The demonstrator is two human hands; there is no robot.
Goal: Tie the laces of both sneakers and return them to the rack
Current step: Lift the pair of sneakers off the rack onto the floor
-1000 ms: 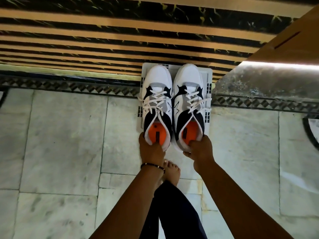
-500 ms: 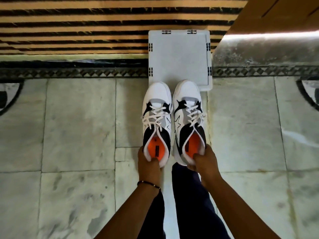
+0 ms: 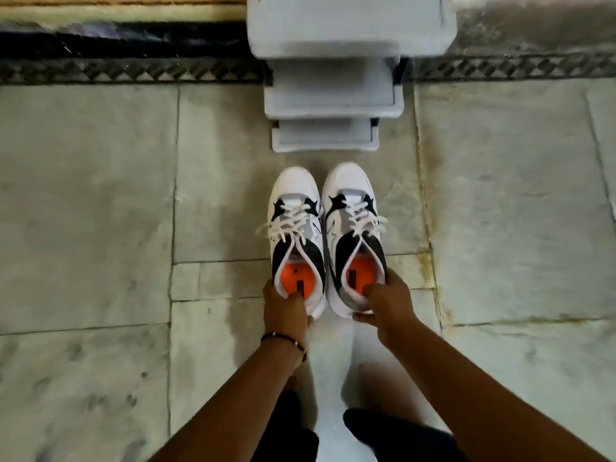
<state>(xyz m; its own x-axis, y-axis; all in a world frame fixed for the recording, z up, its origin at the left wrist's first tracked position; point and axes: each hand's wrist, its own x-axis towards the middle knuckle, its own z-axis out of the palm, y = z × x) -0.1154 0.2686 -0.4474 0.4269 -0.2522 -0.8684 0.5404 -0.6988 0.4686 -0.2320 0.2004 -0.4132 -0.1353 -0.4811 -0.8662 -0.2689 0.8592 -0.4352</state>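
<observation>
Head view, looking straight down: nearest us are the two forearms reaching forward, a thin bracelet point(image 3: 289, 340) on the left wrist, dark trouser legs below them. The left hand point(image 3: 286, 311) is clamped on the heel of the left sneaker point(image 3: 296, 241), thumb hooked inside over the orange insole, fingers wrapped under the back. The right hand point(image 3: 388, 303) has the same pinch on the heel of the right sneaker point(image 3: 355, 235), thumb in the collar, fingertips curling beneath. The shoes sit side by side just ahead of the hands, toes pointing away, nearly touching each other; whether their soles rest on the stone floor point(image 3: 100, 201) or hang just above it, I cannot tell. Now the worry: the white laces point(image 3: 286, 225) on both shoes look loose, ends splaying out to either side, no bow that I can make out. If the pair is carried like this, a trailing end could snag or get trodden on. A heel-only pinch also lets the toe droop and swing, so a shoe could twist free of the thumb. Beyond the toes, well ahead of both hands, stands the grey rack point(image 3: 333, 95), its stepped shelves stacked toward the wall, none holding anything that I can see. My read is that the tying is yet to come, and setting the shoes down unevenly would make the laces awkward to reach.
</observation>
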